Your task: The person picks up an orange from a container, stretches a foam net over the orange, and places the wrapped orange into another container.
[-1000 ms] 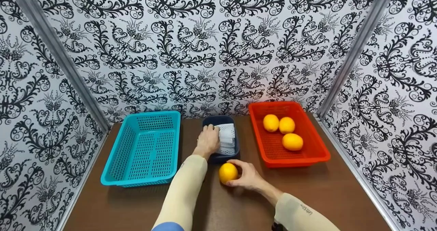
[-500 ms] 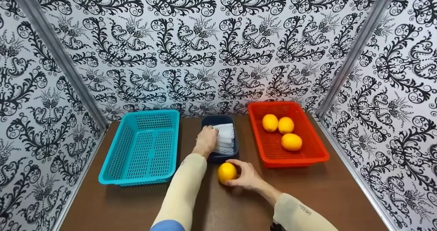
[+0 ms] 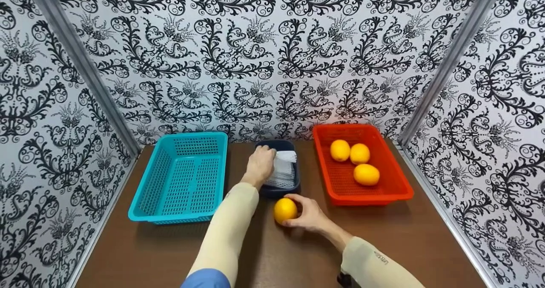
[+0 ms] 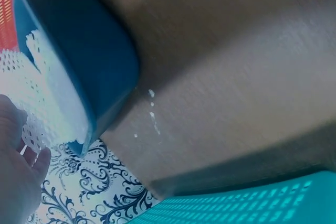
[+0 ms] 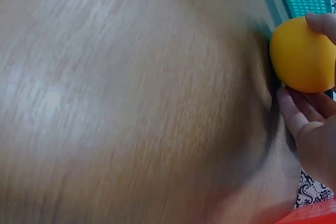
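My left hand (image 3: 260, 164) is over the dark blue bin (image 3: 279, 192) in the middle of the table, pinching a white foam fruit net (image 4: 39, 103) at its edge. More white netting (image 3: 283, 171) lies in the bin. Just in front of the bin, my right hand (image 3: 310, 213) holds an orange (image 3: 285, 210) from its right side, thumb near and fingers beyond. In the right wrist view the fingers curl under the same orange (image 5: 302, 56), close to the tabletop.
At left stands a turquoise plastic basket (image 3: 136, 209) with slotted walls. To the right, a red basket (image 3: 370, 198) holds three oranges (image 3: 366, 175). Brown tabletop (image 3: 276, 262) extends toward me. Patterned wall panels (image 3: 264, 66) enclose the back and sides.
The netting under my left hand has shifted, its far right edge now folded and raised. My right hand stays in front of the bin with the orange. The head view has tilted slightly.
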The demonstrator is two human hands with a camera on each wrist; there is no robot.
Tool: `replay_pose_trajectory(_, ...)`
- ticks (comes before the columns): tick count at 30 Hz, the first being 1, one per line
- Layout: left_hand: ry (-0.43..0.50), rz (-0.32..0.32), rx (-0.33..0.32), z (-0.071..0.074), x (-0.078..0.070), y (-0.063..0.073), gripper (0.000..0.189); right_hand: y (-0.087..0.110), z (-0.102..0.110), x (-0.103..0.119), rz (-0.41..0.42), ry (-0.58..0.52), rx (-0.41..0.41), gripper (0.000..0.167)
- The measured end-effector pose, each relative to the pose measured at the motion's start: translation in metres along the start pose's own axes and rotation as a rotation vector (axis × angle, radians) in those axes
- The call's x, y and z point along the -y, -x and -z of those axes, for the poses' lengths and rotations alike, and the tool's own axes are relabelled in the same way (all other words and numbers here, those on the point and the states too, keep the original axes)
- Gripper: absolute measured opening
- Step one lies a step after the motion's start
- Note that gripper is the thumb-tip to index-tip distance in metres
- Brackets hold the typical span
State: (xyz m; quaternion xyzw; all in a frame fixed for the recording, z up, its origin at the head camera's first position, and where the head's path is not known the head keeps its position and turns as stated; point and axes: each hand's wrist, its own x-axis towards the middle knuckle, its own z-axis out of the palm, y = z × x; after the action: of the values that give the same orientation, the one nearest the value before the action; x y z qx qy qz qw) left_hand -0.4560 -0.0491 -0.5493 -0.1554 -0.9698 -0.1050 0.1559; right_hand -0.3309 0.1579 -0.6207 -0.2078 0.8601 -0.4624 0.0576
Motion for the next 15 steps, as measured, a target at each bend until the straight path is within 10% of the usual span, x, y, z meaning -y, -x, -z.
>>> replay_pose_trajectory(15, 0.059, -0.1, -0.114, 0.041, 0.001, 0.005, 0.013, -0.002, 0.0, 0.004, 0.012, 0.025, 0.016, 0.092)
